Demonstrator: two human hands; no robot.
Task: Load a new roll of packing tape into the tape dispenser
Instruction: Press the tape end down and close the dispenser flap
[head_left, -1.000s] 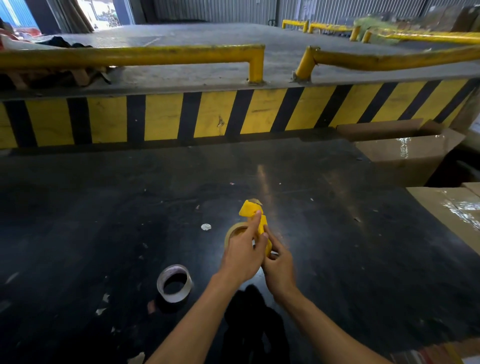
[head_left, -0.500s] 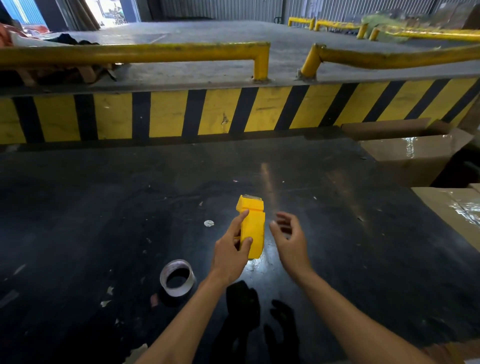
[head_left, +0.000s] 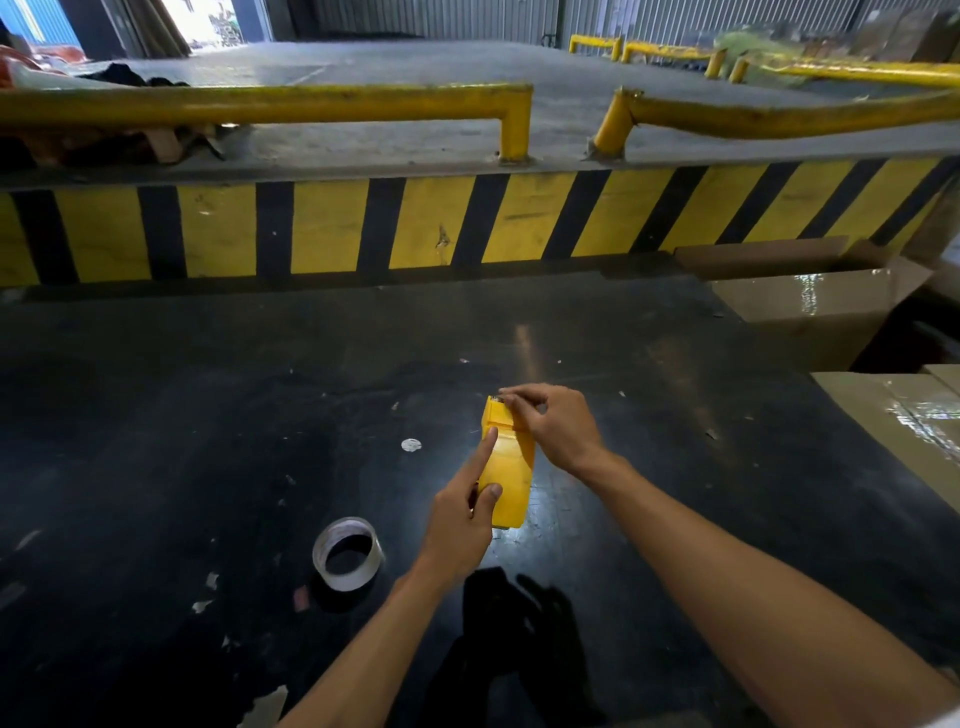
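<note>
**Both hands on the yellow dispenser, spare roll lying to the left**

The yellow tape dispenser (head_left: 506, 467) is standing over the middle of the black counter (head_left: 208, 415); whether its lower end is resting on the surface cannot be told. Any roll inside is being hidden by the casing. The left hand (head_left: 462, 525) is clasping the near part, forefinger lying up the face. The right hand (head_left: 558, 428) is pinching at the far top end, where the small detail under the fingertips is too blurred to make out. A roll of tape (head_left: 347, 553) is lying flat, near and left of the dispenser, apart from it. Open counter is stretching left and far, dotted with paper scraps. Cardboard boxes (head_left: 810, 306) are crowding the right edge, one cut off by the frame. A striped yellow-and-black barrier (head_left: 332, 228) is closing the far side.
</note>
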